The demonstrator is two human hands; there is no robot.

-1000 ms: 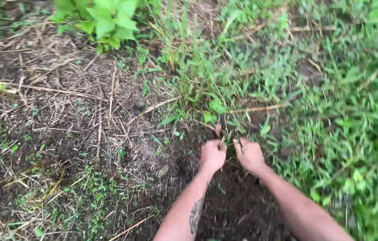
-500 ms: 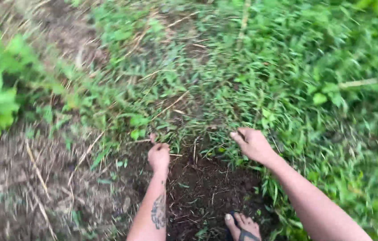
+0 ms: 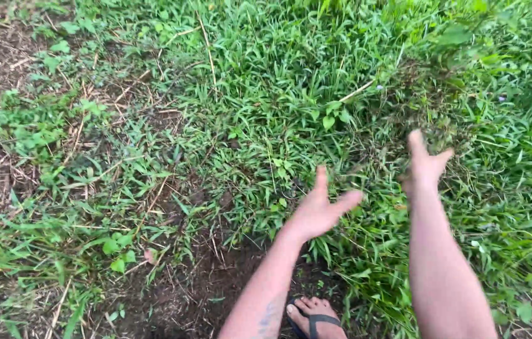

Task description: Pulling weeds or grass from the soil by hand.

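left hand (image 3: 319, 210): open, fingers spread, palm turned inward, raised over the grass just beyond the bare soil; gripped nothing.
right hand (image 3: 426, 164): open, thumb and fingers apart, held further out than the left and well apart from it; gripped nothing.
clump of pulled weeds (image 3: 432, 113): loose tangle of stems and dark roots, blurred, just beyond the right fingertips; touching or not, could not tell.
grass (image 3: 278, 81): dense green blades, filled the far and right parts of the ground.
bare soil (image 3: 197, 289): dark patch at the near edge of the ground, below the left forearm.
foot in a dark sandal (image 3: 313, 317): stood at the near edge, between the two forearms.
dry stalks (image 3: 122, 94): scattered toward the left edge among thin grass.
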